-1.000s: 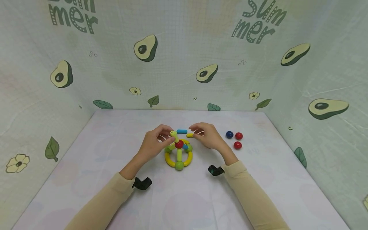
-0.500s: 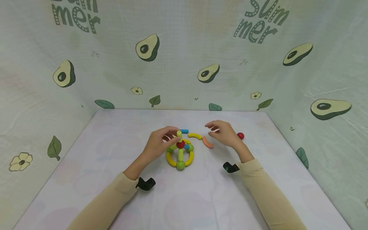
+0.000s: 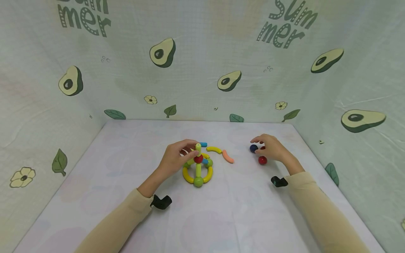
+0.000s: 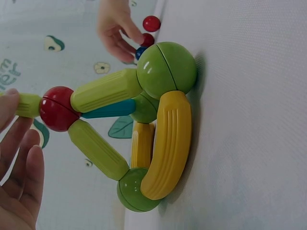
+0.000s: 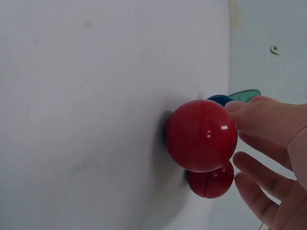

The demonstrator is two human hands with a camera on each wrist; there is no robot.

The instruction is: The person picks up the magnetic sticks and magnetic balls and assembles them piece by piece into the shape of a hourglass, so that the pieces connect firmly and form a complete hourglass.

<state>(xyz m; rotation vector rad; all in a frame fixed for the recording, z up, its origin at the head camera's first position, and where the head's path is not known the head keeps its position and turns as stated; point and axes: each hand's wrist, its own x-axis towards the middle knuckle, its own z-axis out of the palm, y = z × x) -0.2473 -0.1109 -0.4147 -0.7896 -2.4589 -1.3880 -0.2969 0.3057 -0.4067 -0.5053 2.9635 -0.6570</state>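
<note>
A pyramid of toy building rods and balls stands on the table. Its ring of yellow curved rods [image 4: 169, 143] joins several green balls [image 4: 167, 70]. Two light green rods [image 3: 198, 171] and a blue rod slope up to a red ball [image 4: 60, 109]. My left hand [image 3: 177, 155] pinches the light green stick [image 3: 198, 147] on top of that ball. At the right, my right hand [image 3: 272, 147] hovers with loosely bent fingers over a dark blue ball [image 3: 253, 148] and a partly hidden red ball [image 5: 211, 180]. A nearer red ball [image 3: 262, 160] lies just below its fingers.
Behind and right of the pyramid lie a blue rod [image 3: 203, 144], a yellow curved rod [image 3: 214, 149] and an orange curved rod [image 3: 227, 156]. Patterned cloth [image 3: 196, 102] walls the table's back and sides. A black camera [image 3: 161, 202] sits on my left wrist.
My right hand has moved right, from beside the yellow curved rod to the loose balls, uncovering the orange rod. My left hand stays on the top stick, which now stands more upright.
</note>
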